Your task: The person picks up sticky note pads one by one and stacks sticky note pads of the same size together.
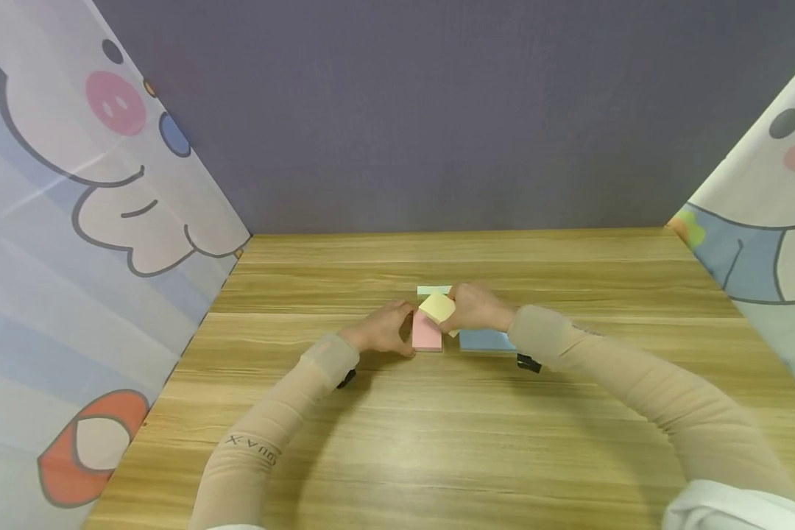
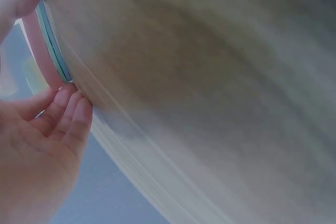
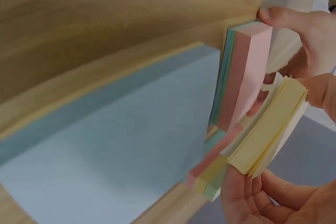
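Note:
My right hand (image 1: 478, 307) pinches a small yellow sticky note pad (image 1: 437, 306), its sheets slightly fanned in the right wrist view. It is held tilted above a pink sticky note pad (image 1: 427, 333). That pink pad tops a stack with blue-green layers (image 3: 223, 82) beneath. My left hand (image 1: 386, 329) grips this stack by its two ends, thumb at the near end and fingers at the far one. Beside it, on the right, lies a larger blue sticky note pad (image 1: 486, 340), partly under my right wrist.
Behind the stack shows a pale green pad (image 1: 433, 290). A narrow stack of pink, yellow and green strips (image 3: 210, 169) sits beyond the blue pad in the right wrist view. The wooden table (image 1: 397, 442) meets a grey panel (image 1: 437, 118) at the back and printed curtains (image 1: 106, 221) at the sides.

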A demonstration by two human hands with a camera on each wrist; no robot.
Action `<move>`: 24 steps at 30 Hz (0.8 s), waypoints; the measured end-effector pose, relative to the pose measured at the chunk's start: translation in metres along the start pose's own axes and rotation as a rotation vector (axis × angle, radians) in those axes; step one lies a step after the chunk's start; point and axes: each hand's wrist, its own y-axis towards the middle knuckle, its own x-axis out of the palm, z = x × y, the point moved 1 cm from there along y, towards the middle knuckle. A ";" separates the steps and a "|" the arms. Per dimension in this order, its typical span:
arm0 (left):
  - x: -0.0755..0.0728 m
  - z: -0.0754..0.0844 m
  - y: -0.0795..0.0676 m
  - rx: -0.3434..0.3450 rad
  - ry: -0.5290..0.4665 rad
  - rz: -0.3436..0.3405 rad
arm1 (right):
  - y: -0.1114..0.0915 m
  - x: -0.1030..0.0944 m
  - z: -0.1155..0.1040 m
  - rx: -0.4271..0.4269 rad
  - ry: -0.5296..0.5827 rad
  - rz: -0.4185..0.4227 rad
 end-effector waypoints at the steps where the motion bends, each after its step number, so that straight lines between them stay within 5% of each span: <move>1: 0.000 0.000 0.000 0.000 -0.004 -0.001 | 0.000 0.002 0.000 -0.004 -0.009 0.003; 24: 0.002 -0.003 0.000 0.013 -0.019 0.023 | 0.004 0.024 -0.011 -0.053 -0.100 0.053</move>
